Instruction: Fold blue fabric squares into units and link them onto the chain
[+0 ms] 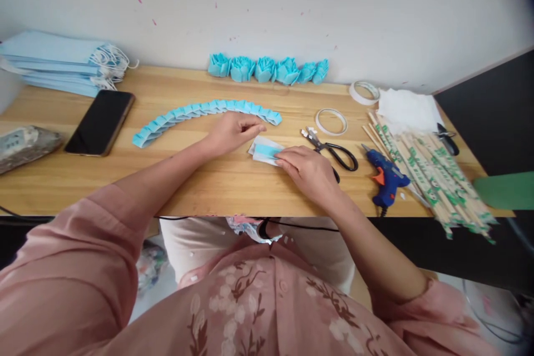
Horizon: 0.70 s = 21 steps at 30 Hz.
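My right hand (306, 169) pinches the near right edge of a folded piece of white and light-blue face-mask fabric (266, 150), which lies low over the wooden table. Just beyond it, my left hand (233, 132) is closed with thumb and forefinger pressed together; whatever is in this pinch, if anything, is too small to make out. Behind the left hand curves a pleated blue strip (208, 109) of folded pieces. Black-handled scissors (329, 147) lie beside the right hand, partly hidden by it, with small white scraps at the blade tips.
Several blue fabric flowers (265, 69) line the wall. Tape rolls (331, 122), a blue glue gun (386, 178) and wrapped chopsticks (438, 178) are on the right. Stacked face masks (54, 61), a phone (100, 122) and a plastic-wrapped bundle (27, 147) are on the left.
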### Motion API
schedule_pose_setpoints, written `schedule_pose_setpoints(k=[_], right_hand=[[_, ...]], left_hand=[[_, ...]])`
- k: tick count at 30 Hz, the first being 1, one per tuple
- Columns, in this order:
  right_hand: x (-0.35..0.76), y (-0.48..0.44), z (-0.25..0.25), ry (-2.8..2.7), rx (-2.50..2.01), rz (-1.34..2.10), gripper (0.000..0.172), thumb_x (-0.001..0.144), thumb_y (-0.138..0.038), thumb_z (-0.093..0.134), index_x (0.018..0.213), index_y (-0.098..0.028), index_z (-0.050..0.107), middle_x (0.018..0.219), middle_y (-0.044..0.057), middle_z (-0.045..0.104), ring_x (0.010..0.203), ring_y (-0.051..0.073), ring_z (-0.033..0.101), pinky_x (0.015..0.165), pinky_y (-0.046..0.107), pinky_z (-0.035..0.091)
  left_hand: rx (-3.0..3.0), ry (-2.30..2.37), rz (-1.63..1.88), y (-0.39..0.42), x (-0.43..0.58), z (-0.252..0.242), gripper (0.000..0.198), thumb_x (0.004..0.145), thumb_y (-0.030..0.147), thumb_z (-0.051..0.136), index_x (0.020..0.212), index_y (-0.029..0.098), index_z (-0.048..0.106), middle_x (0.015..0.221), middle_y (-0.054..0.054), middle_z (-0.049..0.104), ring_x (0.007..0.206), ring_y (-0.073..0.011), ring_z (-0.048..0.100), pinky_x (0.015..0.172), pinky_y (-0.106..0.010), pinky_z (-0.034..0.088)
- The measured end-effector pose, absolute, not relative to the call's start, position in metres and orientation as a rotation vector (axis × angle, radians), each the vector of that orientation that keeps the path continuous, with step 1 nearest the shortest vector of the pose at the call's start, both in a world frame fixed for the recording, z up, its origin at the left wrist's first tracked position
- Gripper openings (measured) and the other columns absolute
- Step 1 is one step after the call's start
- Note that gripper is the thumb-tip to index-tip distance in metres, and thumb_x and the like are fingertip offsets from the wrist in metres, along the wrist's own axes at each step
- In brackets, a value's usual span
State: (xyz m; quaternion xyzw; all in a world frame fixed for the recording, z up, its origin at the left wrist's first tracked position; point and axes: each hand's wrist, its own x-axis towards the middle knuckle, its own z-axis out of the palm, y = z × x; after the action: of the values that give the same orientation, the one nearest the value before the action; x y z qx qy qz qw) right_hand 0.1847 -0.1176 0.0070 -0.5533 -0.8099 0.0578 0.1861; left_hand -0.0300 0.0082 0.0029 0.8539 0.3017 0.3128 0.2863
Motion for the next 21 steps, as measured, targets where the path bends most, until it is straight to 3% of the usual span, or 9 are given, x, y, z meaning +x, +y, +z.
schedule_pose_setpoints(k=[11,17,21], right_hand=[[0.179,-0.12,0.0,-2.155,-1.586,0.155,0.027,0.099,-0.023,0.05,0.102,-0.018,0.077,0.107,0.01,0.079,0.1,0.025,0.071,0.086,0.037,0.055],[0.18,-0.115,0.008,-2.15,-1.586,0.283,0.025,0.096,-0.019,0.051,0.101,-0.019,0.076,0.105,0.008,0.079,0.098,0.024,0.072,0.084,0.034,0.052],[0.177,-0.111,0.016,-2.071,-1.498,0.343,0.024,0.097,-0.022,0.051,0.098,-0.02,0.075,0.106,0.007,0.078,0.095,0.021,0.071,0.082,0.031,0.049]], left_hand=[[2.211,0.7,0.817,0.003,-0.029,0.007,0.039,0.094,0.046,0.058,0.078,0.013,0.07,0.066,-0.002,0.065,0.067,-0.0139,0.059,0.064,-0.024,0.043],[2.218,0.323,0.694,0.0,-0.03,0.009,0.052,0.083,0.056,0.072,0.12,0.019,0.072,0.104,-0.01,0.076,0.097,-0.0212,0.069,0.092,-0.033,0.051],[2.212,0.379,0.624,-0.002,-0.029,0.008,0.058,0.078,0.051,0.077,0.126,0.02,0.07,0.117,-0.012,0.075,0.107,-0.024,0.069,0.098,-0.035,0.051]])
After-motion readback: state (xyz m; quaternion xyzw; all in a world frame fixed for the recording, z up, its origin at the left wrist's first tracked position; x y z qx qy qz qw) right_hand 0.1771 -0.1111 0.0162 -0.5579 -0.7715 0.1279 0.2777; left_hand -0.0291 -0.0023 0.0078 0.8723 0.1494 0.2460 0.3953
